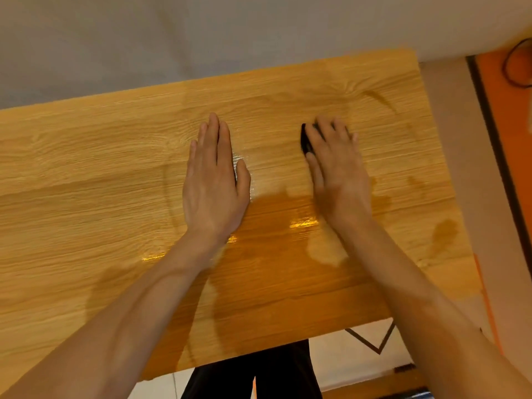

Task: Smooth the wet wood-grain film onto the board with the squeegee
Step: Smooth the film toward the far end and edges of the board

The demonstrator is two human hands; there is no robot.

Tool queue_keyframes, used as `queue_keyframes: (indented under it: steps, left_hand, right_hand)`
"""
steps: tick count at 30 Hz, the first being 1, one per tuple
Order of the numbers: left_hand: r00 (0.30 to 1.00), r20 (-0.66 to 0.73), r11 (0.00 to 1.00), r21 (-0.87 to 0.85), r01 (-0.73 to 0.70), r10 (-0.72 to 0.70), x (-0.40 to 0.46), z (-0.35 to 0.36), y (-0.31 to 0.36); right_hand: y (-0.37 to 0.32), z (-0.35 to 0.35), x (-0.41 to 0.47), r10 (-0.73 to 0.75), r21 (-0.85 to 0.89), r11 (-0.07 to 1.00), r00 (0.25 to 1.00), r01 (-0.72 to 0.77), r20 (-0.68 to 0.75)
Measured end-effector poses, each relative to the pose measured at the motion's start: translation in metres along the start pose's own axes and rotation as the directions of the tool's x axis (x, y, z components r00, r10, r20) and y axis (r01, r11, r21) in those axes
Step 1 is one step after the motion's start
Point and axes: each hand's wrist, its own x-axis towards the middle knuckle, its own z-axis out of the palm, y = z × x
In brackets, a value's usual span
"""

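My left hand [214,180] lies flat, fingers straight and together, on the wet wood-grain film [115,174] covering the board. At its three o'clock, my right hand [335,165] presses down on the black squeegee [305,138], fingers spread over it.

Both bare forearms reach forward from the bottom corners, converging toward the middle. The left hand [214,180] lies flat, palm down — fingers straight and pressed together, thumb drawn in alongside. The right hand [335,168] sits level with it and well apart, palm down too, its fingers spread and slightly curled — blurred at the tips. Both wrists are held straight.
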Motion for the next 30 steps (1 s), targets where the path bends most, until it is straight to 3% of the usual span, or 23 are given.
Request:
queue_keyframes:
  steps: [3,5,7,9,11,13,17,19,22,24,26,28,30]
  left_hand:
    - [1.000,-0.001,1.000,0.006,-0.009,0.009,-0.002,0.002,-0.001]
    - [1.000,-0.012,1.000,0.006,-0.008,0.008,-0.002,0.002,-0.001]
    - [1.000,-0.014,1.000,0.002,-0.006,0.006,-0.001,0.002,0.000]
    - [1.000,-0.014,1.000,0.000,-0.009,0.009,-0.001,0.001,0.000]
    - [1.000,-0.008,1.000,0.003,-0.016,0.016,-0.001,0.000,-0.001]
    - [1.000,-0.015,1.000,0.007,-0.027,0.027,-0.002,0.000,-0.001]
    - [1.000,0.005,1.000,-0.005,-0.025,0.025,-0.002,0.000,-0.002]
    - [1.000,0.011,1.000,-0.001,-0.025,0.025,-0.002,-0.001,-0.002]
    - [1.000,0.011,1.000,-0.006,-0.018,0.018,-0.001,-0.001,-0.002]
    - [1.000,0.012,1.000,-0.017,-0.018,0.019,0.000,0.000,-0.002]
    - [1.000,0.010,0.999,-0.025,-0.023,0.023,-0.001,0.000,-0.002]
    - [1.000,-0.001,0.999,-0.036,-0.028,0.028,-0.001,0.000,-0.003]
    - [1.000,-0.003,0.998,-0.063,-0.022,0.021,-0.001,0.000,-0.003]
  right_hand:
    - [0.024,-0.007,0.004,0.219,0.035,0.976,0.974,-0.217,-0.060]
    - [0.001,0.000,0.000,0.312,-0.004,0.949,0.943,-0.314,-0.112]
    - [-0.043,0.014,-0.019,0.240,-0.111,0.961,0.963,-0.254,-0.126]
    - [-0.084,0.025,-0.045,0.090,-0.145,0.985,0.994,-0.097,-0.058]
    - [-0.083,0.021,-0.057,-0.027,-0.118,0.993,0.999,0.029,0.019]
    - [-0.049,0.007,-0.052,-0.045,-0.069,0.996,0.998,0.049,0.047]
    - [0.019,-0.021,-0.043,0.312,0.028,0.950,0.949,-0.311,-0.037]
    - [0.003,-0.016,-0.037,0.389,-0.002,0.920,0.916,-0.391,-0.101]
    - [-0.068,0.007,-0.051,0.259,-0.111,0.961,0.965,-0.254,0.032]
    - [-0.103,0.014,-0.080,0.079,-0.044,0.996,0.992,-0.075,0.094]
    - [-0.092,0.005,-0.092,-0.050,0.063,0.997,0.992,0.043,0.114]
    - [-0.056,-0.011,-0.086,-0.030,0.059,0.998,0.994,0.023,0.105]
    - [-0.017,-0.026,-0.075,0.160,0.049,0.985,0.986,-0.163,0.045]
